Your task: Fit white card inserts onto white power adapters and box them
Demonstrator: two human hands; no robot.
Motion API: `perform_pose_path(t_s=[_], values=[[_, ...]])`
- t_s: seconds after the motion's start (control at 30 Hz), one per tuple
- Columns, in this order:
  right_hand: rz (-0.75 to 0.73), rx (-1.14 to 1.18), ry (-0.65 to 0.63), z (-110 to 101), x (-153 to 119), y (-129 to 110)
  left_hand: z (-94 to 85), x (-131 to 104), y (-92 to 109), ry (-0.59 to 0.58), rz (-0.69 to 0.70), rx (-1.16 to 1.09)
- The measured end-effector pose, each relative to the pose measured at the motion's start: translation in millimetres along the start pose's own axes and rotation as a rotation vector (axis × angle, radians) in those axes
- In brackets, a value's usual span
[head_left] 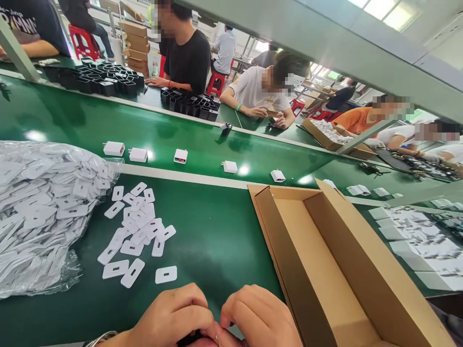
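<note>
My left hand (172, 315) and my right hand (258, 315) are pressed together at the bottom edge of the view, fingers curled. Between them a small dark object (190, 339) shows only in part; what it is stays hidden. Just beyond my hands lies a scatter of white flat plastic cards with slots (139, 226) on the green table (213, 231), one single card (166, 274) nearest my left hand. A clear bag heaped with the same white cards (39, 202) sits to the left.
An open cardboard box (336, 274) stands at my right. White chargers (138, 154) lie along the green conveyor belt (72, 120) behind. Several people sit across the belt with trays of black parts (104, 79). More white pieces (427, 241) lie far right.
</note>
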State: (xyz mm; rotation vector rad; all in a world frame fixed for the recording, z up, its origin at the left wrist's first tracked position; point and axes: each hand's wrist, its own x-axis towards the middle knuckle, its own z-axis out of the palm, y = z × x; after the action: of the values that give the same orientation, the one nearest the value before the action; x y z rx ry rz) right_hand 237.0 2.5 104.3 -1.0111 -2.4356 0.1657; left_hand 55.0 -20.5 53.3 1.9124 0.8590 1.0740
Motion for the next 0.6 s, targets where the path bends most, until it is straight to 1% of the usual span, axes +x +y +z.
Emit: perform_pose_path(t_s=[0.17, 0.3, 0.37, 0.43, 0.5, 0.57, 0.6], values=[[-0.033, -0.112, -0.026, 1.6, -2.3, -12.2, -3.5, -0.3, 5.0, -0.019, -0.015, -0.005], [-0.020, -0.153, -0.050, 8.1, -5.1, -14.6, -1.7, -3.2, 7.5, 0.002, 0.010, 0.113], [0.006, -0.159, -0.033, 11.6, -6.5, -15.0, -0.6, -5.0, 8.7, -0.023, 0.029, 0.199], [0.043, -0.160, -0.001, 14.5, -7.5, -15.6, -0.1, -6.9, 9.5, -0.070, 0.038, 0.227], [0.091, -0.137, 0.013, 16.5, -8.3, -16.8, -0.6, -9.7, 9.5, -0.068, 0.017, 0.171], [0.142, -0.091, 0.017, 17.7, -8.9, -18.6, -2.0, -13.5, 8.4, -0.006, -0.057, 0.055], [0.167, -0.066, 0.023, 18.3, -9.1, -19.7, -3.0, -15.5, 7.5, 0.033, -0.121, -0.015]])
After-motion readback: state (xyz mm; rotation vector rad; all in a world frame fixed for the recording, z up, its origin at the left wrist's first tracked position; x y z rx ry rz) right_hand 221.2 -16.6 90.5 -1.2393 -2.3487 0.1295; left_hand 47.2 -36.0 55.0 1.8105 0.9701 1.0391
